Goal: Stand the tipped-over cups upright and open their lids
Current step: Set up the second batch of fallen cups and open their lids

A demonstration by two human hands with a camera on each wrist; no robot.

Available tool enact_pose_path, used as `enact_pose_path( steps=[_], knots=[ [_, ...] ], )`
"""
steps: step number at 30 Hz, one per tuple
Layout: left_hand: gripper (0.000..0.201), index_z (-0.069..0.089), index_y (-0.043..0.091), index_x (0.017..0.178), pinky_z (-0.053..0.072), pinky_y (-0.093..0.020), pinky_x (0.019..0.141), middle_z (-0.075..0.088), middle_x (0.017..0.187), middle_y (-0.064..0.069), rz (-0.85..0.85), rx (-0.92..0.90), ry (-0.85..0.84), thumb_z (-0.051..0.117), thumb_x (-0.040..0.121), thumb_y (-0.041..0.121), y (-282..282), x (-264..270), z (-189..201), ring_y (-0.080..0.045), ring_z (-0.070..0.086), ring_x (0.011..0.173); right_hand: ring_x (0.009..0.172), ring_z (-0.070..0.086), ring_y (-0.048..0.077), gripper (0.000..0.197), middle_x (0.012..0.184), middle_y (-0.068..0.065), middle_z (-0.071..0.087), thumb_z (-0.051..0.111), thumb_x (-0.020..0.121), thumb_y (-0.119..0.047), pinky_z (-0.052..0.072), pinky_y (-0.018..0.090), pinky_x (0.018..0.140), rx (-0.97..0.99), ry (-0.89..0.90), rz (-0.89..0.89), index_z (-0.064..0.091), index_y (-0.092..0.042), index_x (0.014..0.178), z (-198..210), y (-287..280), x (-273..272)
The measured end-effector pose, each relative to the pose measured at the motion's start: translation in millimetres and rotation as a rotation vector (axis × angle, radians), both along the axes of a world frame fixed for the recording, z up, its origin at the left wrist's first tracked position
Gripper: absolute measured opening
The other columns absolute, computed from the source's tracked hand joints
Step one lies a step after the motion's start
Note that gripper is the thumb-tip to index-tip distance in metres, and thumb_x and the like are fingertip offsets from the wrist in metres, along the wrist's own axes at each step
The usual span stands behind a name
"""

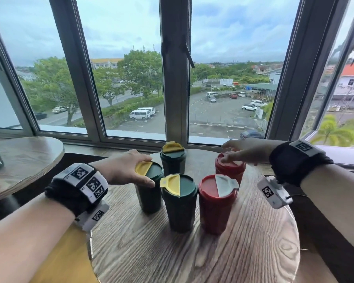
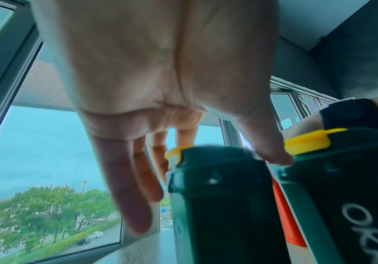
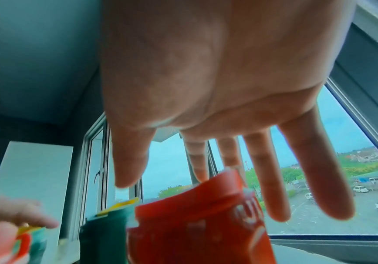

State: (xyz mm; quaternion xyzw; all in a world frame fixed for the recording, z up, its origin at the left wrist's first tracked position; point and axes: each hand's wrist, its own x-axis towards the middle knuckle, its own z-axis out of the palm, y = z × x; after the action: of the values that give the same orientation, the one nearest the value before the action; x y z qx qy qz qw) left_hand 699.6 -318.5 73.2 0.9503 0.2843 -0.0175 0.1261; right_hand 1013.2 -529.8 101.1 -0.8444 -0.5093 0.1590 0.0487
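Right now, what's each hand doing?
Left hand: open, fingers on the left green cup's lid.
Right hand: open, fingers over the far red cup.

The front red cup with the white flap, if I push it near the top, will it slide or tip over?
The front red cup probably tips rather than slides: it is tall, and narrower at the base than at the lid. The wooden table looks grainy, so the base may catch. It would likely knock the front green cup close beside it.

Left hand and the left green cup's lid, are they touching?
Touching. The left wrist view shows the left hand with its thumb pressing the left green cup's lid rim.
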Motion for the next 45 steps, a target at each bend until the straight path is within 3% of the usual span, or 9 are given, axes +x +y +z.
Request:
enact_pose_path(
  steps=[2, 5, 9, 17, 21, 28, 32, 38, 45],
  knots=[
    [0.132, 0.047, 0.033, 0.147, 0.04, -0.038, 0.11, 0.049, 0.137, 0.006, 0.022, -0.024, -0.01, 0.046, 0.037, 0.105, 1.1, 5.0, 7.7, -0.015, 0.05, 0.125, 0.114, 0.056, 0.017, 0.066, 0.135, -0.003, 0.058, 0.063, 0.09, -0.062, 0.047, 0.034, 0.095, 0.045, -0.059, 0.068, 0.051, -0.027, 0.144, 6.7, -0.9, -1.3],
    [0.123, 0.049, 0.034, 0.145, 0.043, -0.034, 0.103, 0.049, 0.137, 0.009, 0.022, -0.036, -0.018, 0.06, 0.04, 0.097, -1.7, 12.7, 21.5, -0.014, 0.053, 0.12, 0.116, 0.058, 0.019, 0.062, 0.134, -0.001, 0.063, 0.064, 0.086, -0.065, 0.048, 0.042, 0.102, 0.104, -0.24, 0.142, 0.06, -0.027, 0.135, 20.2, 10.7, -11.5],
    [0.09, 0.051, 0.029, 0.145, 0.042, -0.036, 0.106, 0.055, 0.138, 0.007, -0.031, -0.006, 0.082, 0.079, 0.068, 0.066, -6.8, 18.1, 21.5, -0.015, 0.052, 0.125, 0.114, 0.059, 0.02, 0.057, 0.127, -0.002, 0.066, 0.072, 0.082, -0.06, 0.051, 0.043, 0.099, 0.109, -0.388, 0.262, 0.065, -0.028, 0.128, 47.9, 46.3, -47.7],
    [0.093, 0.043, 0.032, 0.149, 0.038, -0.035, 0.111, 0.048, 0.145, 0.009, -0.043, -0.02, -0.025, 0.08, 0.069, 0.062, -3.6, 9.6, 1.5, -0.014, 0.047, 0.131, 0.124, 0.057, 0.021, 0.076, 0.14, -0.005, 0.059, 0.08, 0.073, -0.059, 0.05, 0.036, 0.096, -0.142, -0.598, 0.492, 0.056, -0.033, 0.141, 52.6, 141.3, -116.3],
    [0.093, 0.038, 0.033, 0.152, 0.038, -0.031, 0.11, 0.044, 0.145, 0.01, -0.033, -0.04, -0.054, 0.078, 0.073, 0.06, -3.2, 3.8, 0.1, -0.015, 0.046, 0.13, 0.138, 0.048, 0.025, 0.093, 0.154, -0.001, 0.047, 0.08, 0.072, -0.062, 0.044, 0.039, 0.096, -0.336, -0.607, 0.464, 0.044, -0.03, 0.152, 31.4, 170.6, -122.0],
    [0.092, 0.038, 0.032, 0.154, 0.031, -0.018, 0.097, 0.043, 0.145, 0.011, -0.063, -0.045, -0.127, 0.078, 0.075, 0.059, -2.8, -1.5, -6.2, -0.011, 0.044, 0.131, 0.105, 0.058, 0.024, 0.076, 0.132, 0.001, 0.061, 0.083, 0.071, -0.048, 0.049, 0.032, 0.079, -0.282, -0.577, 0.344, 0.056, -0.027, 0.139, 22.4, 194.4, -106.6],
    [0.094, 0.037, 0.032, 0.154, 0.035, -0.02, 0.103, 0.043, 0.144, 0.012, -0.064, -0.057, -0.159, 0.077, 0.074, 0.062, -1.8, -3.0, -11.1, -0.01, 0.045, 0.131, 0.097, 0.055, 0.025, 0.078, 0.128, 0.005, 0.061, 0.084, 0.072, -0.044, 0.047, 0.033, 0.076, -0.227, -0.49, 0.213, 0.05, -0.018, 0.136, 18.9, 206.5, -89.6],
    [0.096, 0.031, 0.032, 0.157, 0.033, -0.023, 0.111, 0.038, 0.149, 0.012, -0.091, -0.066, -0.132, 0.075, 0.076, 0.06, -0.3, -4.4, -10.8, -0.009, 0.039, 0.136, 0.112, 0.063, 0.026, 0.072, 0.128, 0.005, 0.065, 0.081, 0.074, -0.053, 0.048, 0.032, 0.08, -0.269, -0.442, 0.224, 0.06, -0.016, 0.133, 22.0, 210.4, -84.1],
    [0.105, 0.026, 0.024, 0.159, 0.023, -0.015, 0.112, 0.04, 0.151, 0.009, -0.119, -0.125, -0.131, 0.084, 0.073, 0.044, 8.3, -10.7, -6.2, -0.007, 0.035, 0.14, 0.123, 0.054, 0.023, 0.073, 0.147, 0.002, 0.052, 0.077, 0.085, -0.044, 0.048, 0.033, 0.091, -0.111, -0.374, 0.221, 0.048, -0.021, 0.148, 65.7, 157.6, -61.6]
  ],
)
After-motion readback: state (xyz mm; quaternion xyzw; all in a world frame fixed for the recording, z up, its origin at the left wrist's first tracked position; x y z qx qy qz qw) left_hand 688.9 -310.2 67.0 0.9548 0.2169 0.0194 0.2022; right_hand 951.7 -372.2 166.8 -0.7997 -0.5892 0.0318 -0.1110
